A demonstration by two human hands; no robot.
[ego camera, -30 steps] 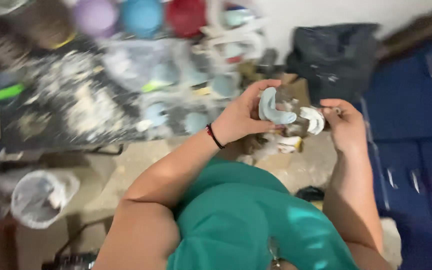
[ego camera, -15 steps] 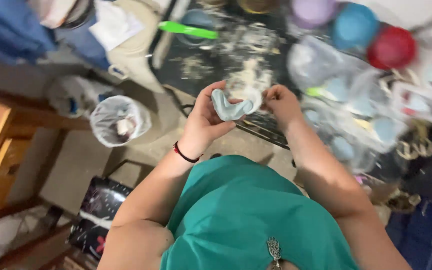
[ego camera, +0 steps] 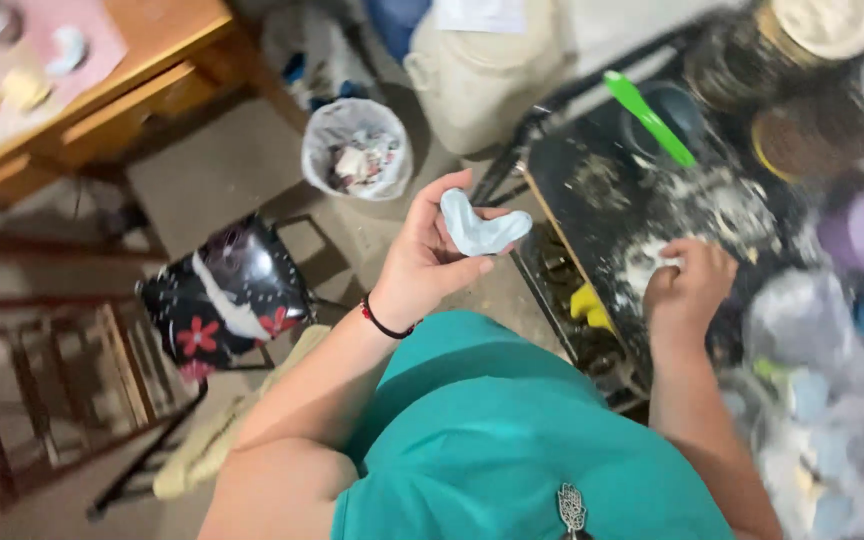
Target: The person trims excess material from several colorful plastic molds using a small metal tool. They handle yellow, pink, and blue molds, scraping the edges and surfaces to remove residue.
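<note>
A person shapes a soft blue lump, and it looks partly done.
The left hand (ego camera: 430, 262) pinches the curved, pale blue lump (ego camera: 482, 230) over the floor, already bent like a horn. The right hand (ego camera: 690, 285) presses closed on white dough (ego camera: 652, 262) on the messy black table (ego camera: 602, 215), not yet added.

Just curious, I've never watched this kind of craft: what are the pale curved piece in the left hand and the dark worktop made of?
The pale blue curved piece looks like soft clay or dough: matte, smooth and bent. The dark worktop seems hard, perhaps stone or metal, dusted with white powder.
</note>
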